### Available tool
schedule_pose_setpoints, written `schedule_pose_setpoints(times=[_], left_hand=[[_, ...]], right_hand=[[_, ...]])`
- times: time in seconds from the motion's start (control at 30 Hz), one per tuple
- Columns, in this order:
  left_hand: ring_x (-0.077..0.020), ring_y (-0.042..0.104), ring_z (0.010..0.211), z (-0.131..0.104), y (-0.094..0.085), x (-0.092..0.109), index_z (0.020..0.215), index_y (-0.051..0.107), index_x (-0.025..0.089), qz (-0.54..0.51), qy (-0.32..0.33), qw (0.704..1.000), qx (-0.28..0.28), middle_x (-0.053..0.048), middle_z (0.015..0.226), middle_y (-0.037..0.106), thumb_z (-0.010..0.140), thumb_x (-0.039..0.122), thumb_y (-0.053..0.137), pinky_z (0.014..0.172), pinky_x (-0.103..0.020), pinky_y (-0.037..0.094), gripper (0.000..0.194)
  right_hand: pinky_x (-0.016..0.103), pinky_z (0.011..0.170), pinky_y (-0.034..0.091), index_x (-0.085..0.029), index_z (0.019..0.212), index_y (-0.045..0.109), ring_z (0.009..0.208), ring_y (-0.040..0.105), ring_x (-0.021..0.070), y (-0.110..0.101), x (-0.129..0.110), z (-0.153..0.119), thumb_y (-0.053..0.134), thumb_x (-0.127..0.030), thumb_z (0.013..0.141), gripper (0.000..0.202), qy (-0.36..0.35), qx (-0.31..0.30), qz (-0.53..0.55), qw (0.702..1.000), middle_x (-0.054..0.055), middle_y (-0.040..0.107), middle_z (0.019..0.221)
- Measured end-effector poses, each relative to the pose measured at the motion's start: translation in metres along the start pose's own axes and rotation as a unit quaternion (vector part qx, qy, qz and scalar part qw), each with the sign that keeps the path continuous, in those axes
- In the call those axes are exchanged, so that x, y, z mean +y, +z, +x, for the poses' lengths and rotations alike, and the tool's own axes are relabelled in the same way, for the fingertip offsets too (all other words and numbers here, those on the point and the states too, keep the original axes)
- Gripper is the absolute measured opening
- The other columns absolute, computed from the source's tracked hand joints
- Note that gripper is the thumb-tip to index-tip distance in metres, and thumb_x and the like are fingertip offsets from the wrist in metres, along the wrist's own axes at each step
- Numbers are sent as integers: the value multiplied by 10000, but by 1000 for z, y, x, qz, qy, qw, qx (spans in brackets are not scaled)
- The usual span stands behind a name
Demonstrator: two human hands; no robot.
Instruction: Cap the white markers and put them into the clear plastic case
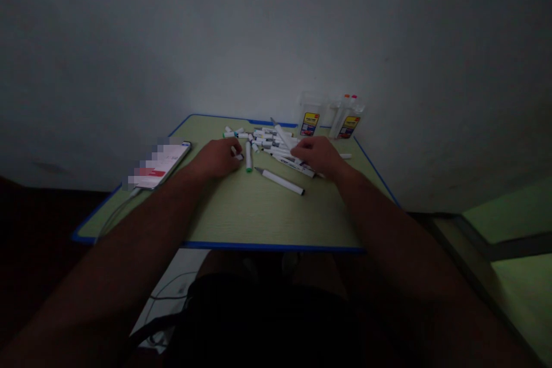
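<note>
We are looking at two clear plastic cases [311, 104] standing behind the right part of the marker pile [269, 141], their yellow, red and dark labels [310, 125] facing us with lettering too small to read. Dark print is also showing on some barrels in the pile, equally unreadable. In our right hand [317, 155] we are pinching the near end of a raised white marker [282, 136] between thumb and fingers, above the pile; its long axis is slanting away and to the left, its grey tip pointing toward the wall [241, 40]. Our left hand [219, 158] is curling at the pile's left side, its fingertips closing on a small white piece [237, 154] with a dark end. In front of the pile, a loose marker [282, 181] is lying diagonally, grey tip to the far left and black end to the near right. A green-ended marker [248, 158] is pointing its green end toward us. Orange and pink ends are sticking up in the right-hand case. Well left of the pile, a phone [161, 165] is lying with a lit screen and a cable [112, 215]. The pale, wood-grained tabletop [259, 218] with blue edging is standing against the plain wall in dim light.
</note>
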State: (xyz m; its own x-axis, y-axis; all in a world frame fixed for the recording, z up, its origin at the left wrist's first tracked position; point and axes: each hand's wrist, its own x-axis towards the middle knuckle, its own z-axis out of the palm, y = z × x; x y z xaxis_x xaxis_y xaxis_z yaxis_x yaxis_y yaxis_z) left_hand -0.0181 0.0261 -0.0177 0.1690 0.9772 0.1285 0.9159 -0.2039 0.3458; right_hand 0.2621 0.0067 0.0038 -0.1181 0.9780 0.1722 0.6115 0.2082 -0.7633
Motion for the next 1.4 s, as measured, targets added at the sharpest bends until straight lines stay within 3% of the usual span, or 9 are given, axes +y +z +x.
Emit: schedule_pose_setpoints(times=[0.17,0.37,0.57,0.8,1.07,1.4], left_hand=[[-276,681,774,3,1,0,993,800,208,8,4,1000,28,-94,856,748,722,206,702,769,-379,499,288],[-275,674,770,2,-2,4,974,821,190,-23,3,998,52,-115,893,764,718,190,687,744,-379,494,289],[-240,624,729,3,-2,5,905,788,193,-53,25,995,77,-92,833,739,752,207,663,729,-372,456,198],[-193,561,711,2,-1,7,879,680,213,-109,31,988,103,-36,796,675,739,151,661,729,-347,439,155],[-191,599,785,-1,-1,11,852,649,210,-165,84,973,136,-52,933,694,708,93,642,794,-356,486,185],[-202,628,821,-4,-3,15,836,668,214,-189,78,967,153,-47,934,715,719,99,671,785,-345,509,165]], right_hand=[[214,373,165,-194,584,501,372,307,48,-5,-5,0,634,-182,816,268,109,-29,279,954,-37,498,501],[164,335,149,-197,630,453,362,269,25,-10,-8,0,613,-115,788,239,151,-40,384,910,-30,524,516],[152,329,173,-184,707,508,364,273,29,-12,-7,0,604,-123,818,159,161,-37,395,904,11,597,546],[149,329,180,-186,695,496,368,292,29,-12,-7,-1,588,-120,831,177,147,-52,382,911,1,587,545],[156,340,191,-194,670,489,376,314,32,-10,-5,-1,630,-144,806,203,139,-45,366,919,-8,584,541],[169,349,185,-195,683,514,374,318,34,-9,-7,-2,648,-148,806,187,128,-35,347,928,-23,581,537]])
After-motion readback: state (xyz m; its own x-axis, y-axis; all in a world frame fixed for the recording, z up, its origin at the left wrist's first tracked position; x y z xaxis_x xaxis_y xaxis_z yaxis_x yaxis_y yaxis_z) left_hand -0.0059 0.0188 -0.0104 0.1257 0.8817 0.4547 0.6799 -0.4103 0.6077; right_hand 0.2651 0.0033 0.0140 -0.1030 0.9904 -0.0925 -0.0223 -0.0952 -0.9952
